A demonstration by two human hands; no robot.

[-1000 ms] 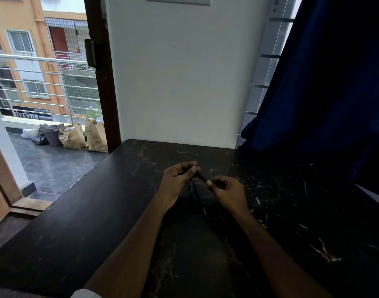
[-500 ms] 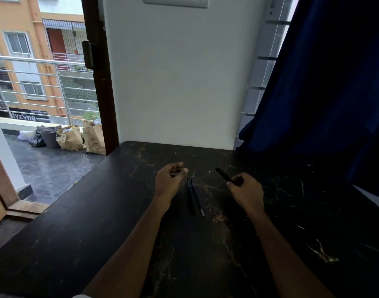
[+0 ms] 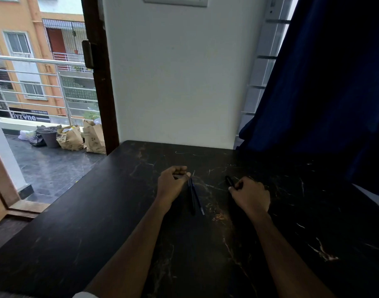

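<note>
On the dark marble-patterned table (image 3: 119, 211), a black pen barrel (image 3: 192, 198) and a thin refill (image 3: 198, 200) lie side by side between my hands. My left hand (image 3: 172, 183) rests on the table with its fingers curled and the thumb tip right at the upper ends of these two parts. Whether it pinches something small is not visible. My right hand (image 3: 250, 195) sits to the right and grips a short black pen piece (image 3: 229, 181), which sticks out up and to the left from its fingers.
A white wall (image 3: 177, 82) stands at the table's far edge. A dark blue curtain (image 3: 324, 82) hangs over the right side. On the left an open door frame (image 3: 100, 82) leads to a balcony with paper bags (image 3: 83, 137) and a railing.
My hands have pulled apart after both holding one pen. The right hand carried the black piece off to the right. The left hand's thumb has come close to the parts on the table.
</note>
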